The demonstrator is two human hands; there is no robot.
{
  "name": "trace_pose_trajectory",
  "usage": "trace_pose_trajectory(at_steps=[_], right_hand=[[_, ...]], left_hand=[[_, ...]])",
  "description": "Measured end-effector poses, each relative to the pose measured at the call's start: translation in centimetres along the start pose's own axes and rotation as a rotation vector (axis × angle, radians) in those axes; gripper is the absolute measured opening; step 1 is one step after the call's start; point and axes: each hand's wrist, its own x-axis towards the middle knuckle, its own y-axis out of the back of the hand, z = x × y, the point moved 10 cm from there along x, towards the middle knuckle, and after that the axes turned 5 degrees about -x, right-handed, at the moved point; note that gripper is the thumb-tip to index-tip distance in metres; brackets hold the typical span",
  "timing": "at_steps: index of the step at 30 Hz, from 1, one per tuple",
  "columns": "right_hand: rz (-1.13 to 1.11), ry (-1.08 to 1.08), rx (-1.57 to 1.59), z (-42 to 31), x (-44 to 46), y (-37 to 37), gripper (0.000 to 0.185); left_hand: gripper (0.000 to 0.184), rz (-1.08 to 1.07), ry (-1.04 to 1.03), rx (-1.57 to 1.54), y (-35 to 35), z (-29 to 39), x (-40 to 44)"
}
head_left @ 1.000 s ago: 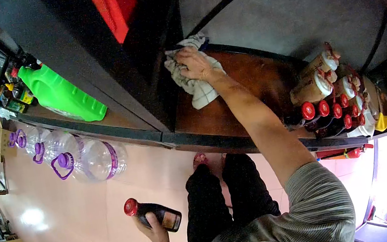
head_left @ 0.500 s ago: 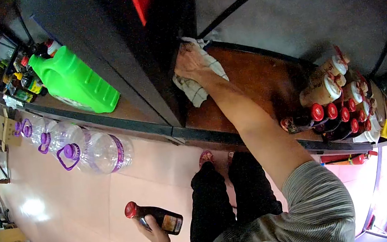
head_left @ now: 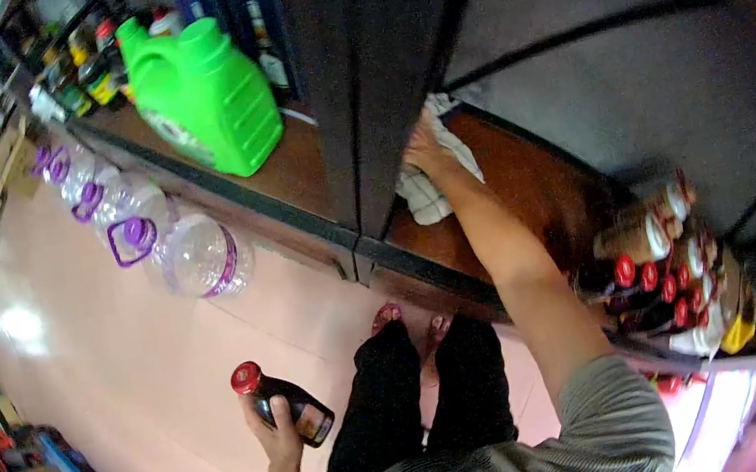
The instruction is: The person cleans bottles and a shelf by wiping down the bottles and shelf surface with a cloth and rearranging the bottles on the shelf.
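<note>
My left hand (head_left: 278,437) is wrapped round a dark glass bottle (head_left: 292,406) with a red cap, held tilted above the floor. My right hand (head_left: 426,147) reaches into the brown wooden shelf (head_left: 526,173) and presses a pale checked cloth (head_left: 431,196) against its surface, close to the dark upright panel. That panel hides part of the fingers. At the shelf's other end stand several red-capped bottles (head_left: 668,289) and light-coloured jars (head_left: 640,237), somewhat blurred.
Left of the panel, a bright green jug (head_left: 223,97) stands on the neighbouring shelf with several sauce bottles (head_left: 90,69). Large clear plastic bottles (head_left: 198,255) with purple handles line the floor below. A yellow item (head_left: 739,332) lies by the jars.
The view has turned, so the shelves and jug appear further right. My right hand stays on the cloth by the panel, and my left hand still grips the bottle.
</note>
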Motion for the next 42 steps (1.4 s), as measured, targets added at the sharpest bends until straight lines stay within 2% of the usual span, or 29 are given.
trace_pose_trajectory(at_steps=[3,8,11,15,18,24,30,34,37,38,41,42], right_hand=[[0.076,-0.012,-0.031,0.7,0.8,0.6,0.042],[0.166,0.016,-0.052,0.7,0.3,2.0,0.04],[0.191,0.029,-0.06,0.3,0.1,2.4,0.04],[0.212,0.034,-0.071,-0.2,0.8,2.6,0.039],[0.227,0.042,-0.076,-0.7,1.2,2.4,0.038],[0.246,0.059,-0.084,-0.9,2.7,2.7,0.037],[0.208,0.141,-0.114,-1.0,-0.9,2.7,0.036],[0.182,0.225,-0.134,-2.8,-4.4,3.1,0.036],[0.192,0.28,-0.142,-6.0,-5.6,4.2,0.035],[0.203,0.274,-0.137,-7.1,-5.5,4.6,0.035],[0.283,0.141,-0.101,-7.8,-2.9,3.7,0.04],[0.312,0.22,-0.216,-7.7,-1.5,1.2,0.042]], left_hand=[[0.05,0.082,0.143,-0.143,-0.1,0.2,0.1],[0.037,0.094,0.133,-0.176,-0.5,0.5,1.2],[0.039,0.086,0.095,-0.158,-0.5,0.4,1.5],[0.041,0.094,0.158,-0.235,-0.5,-1.0,1.5],[0.042,0.123,0.09,-0.112,0.3,-1.1,1.2],[0.038,0.155,0.181,-0.178,0.9,-1.6,1.4],[0.036,0.113,0.156,-0.237,0.9,-2.3,0.6],[0.034,0.081,0.244,-0.324,1.1,-3.6,0.2],[0.034,0.094,0.297,-0.272,2.3,-4.0,0.2],[0.034,0.112,0.237,-0.26,2.5,-3.8,0.7],[0.034,0.09,0.261,-0.247,2.9,-5.2,1.2],[0.032,0.09,0.255,-0.254,3.0,-4.7,1.6]])
